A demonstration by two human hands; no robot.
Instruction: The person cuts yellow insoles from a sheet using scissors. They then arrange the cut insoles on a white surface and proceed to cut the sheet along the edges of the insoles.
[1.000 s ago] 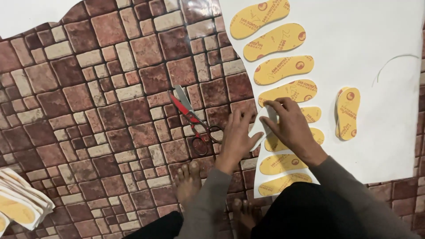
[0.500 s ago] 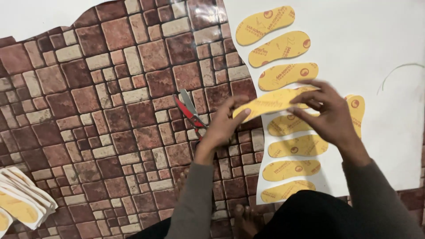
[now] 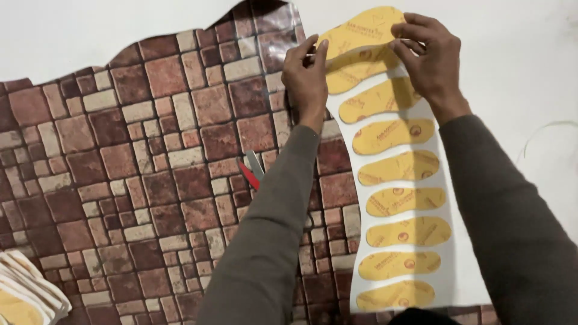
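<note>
Both arms stretched fwd, grey sleeves to wrists. L hand (image 3: pixel 307 71) palm-down, fingers curled, thumb + index tips pinched at its R side. R hand (image 3: pixel 428 57) palm-down, fingers bent, tips pressing down toward L. Hands near each other, not touching.

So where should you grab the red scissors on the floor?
Probably by the red handle of the scissors, coming from above on the left: they lie flat on the brick-pattern floor, and the left sleeve covers their right end.
</note>
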